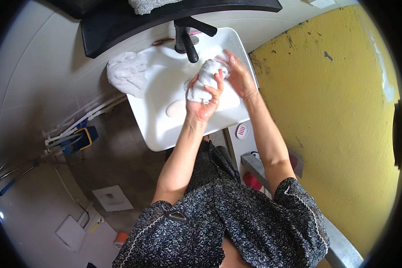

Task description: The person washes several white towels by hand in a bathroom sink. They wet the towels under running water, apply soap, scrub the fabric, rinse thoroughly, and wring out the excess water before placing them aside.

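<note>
Over the white sink (149, 129), my left hand (202, 110) is wrapped round a bunched, wet-looking white cloth (204, 81). My right hand (242, 78) is just to the right of the cloth, fingers apart and somewhat blurred. Its fingertips are close to the cloth's upper end; whether they touch it I cannot tell. A pale oval bar of soap (176, 109) lies in the basin, left of my left wrist. Beyond the cloth stands a black faucet (183, 38). Another crumpled white cloth (126, 73) hangs over the sink's left rim.
A black shelf (120, 33) juts out above the sink's back. A reddish toothbrush (162, 42) lies behind the basin. To the right rises a worn yellow wall (326, 102). A striped soap dish (242, 131) sits below the sink's right corner; a bucket (82, 139) stands lower left.
</note>
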### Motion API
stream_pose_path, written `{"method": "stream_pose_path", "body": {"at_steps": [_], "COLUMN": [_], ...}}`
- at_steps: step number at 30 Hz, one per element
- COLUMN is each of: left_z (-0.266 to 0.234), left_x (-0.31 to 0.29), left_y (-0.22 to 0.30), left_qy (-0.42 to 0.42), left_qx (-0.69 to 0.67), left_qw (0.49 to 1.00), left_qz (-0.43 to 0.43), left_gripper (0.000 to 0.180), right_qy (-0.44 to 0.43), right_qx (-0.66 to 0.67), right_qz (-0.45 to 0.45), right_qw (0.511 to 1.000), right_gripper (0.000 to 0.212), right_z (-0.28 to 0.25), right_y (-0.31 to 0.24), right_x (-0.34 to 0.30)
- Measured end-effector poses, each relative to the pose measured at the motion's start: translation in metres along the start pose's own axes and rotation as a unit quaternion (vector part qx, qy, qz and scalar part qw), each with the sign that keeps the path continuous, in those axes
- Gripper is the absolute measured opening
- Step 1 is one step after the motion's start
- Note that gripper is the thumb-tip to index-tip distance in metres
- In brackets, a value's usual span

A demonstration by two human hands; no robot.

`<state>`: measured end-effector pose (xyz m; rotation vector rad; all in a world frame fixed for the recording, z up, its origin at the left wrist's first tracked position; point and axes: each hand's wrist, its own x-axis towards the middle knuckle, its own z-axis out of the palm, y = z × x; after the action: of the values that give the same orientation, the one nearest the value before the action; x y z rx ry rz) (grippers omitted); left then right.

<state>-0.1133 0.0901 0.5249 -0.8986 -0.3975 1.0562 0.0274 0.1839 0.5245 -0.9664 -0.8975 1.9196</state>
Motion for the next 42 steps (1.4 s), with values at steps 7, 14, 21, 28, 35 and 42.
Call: {"method": "stream_pose_path", "body": {"at_steps": [7, 14, 21, 28, 35, 42], "left_z": [-0.037, -0.029, -0.039, -0.067, -0.06, -0.026], "left_x": [0.011, 0.012, 0.045, 0.046, 0.043, 0.025], "left_y": [-0.043, -0.012, 0.009, 0.037, 0.027, -0.066], "left_qy": [-0.124, 0.078, 0.247, 0.141, 0.151, 0.017], "left_qx": [-0.125, 0.152, 0.819, 0.956, 0.965, 0.213], "left_qw": [0.983, 0.982, 0.504, -0.132, 0.096, 0.966], "left_qz": [-0.049, -0.083, 0.122, 0.219, 0.194, -0.147], "left_gripper": [0.061, 0.041, 0.019, 0.026, 0.032, 0.04], "right_qy": [-0.213, -0.121, -0.015, 0.472, 0.067, -0.233], "right_qx": [0.43, 0.144, -0.116, 0.137, -0.179, 0.371], "right_qz": [-0.046, 0.167, 0.173, -0.009, 0.104, -0.033], "right_qw": [0.876, 0.968, 0.978, 0.871, 0.976, 0.898], "right_gripper": [0.077, 0.039, 0.022, 0.016, 0.051, 0.105], "right_z": [0.017, -0.005, -0.003, 0.008, -0.029, 0.009], "right_y": [0.048, 0.003, 0.004, 0.061, 0.028, 0.012], "right_x": [-0.008, 0.008, 0.028, 0.007, 0.004, -0.02]}}
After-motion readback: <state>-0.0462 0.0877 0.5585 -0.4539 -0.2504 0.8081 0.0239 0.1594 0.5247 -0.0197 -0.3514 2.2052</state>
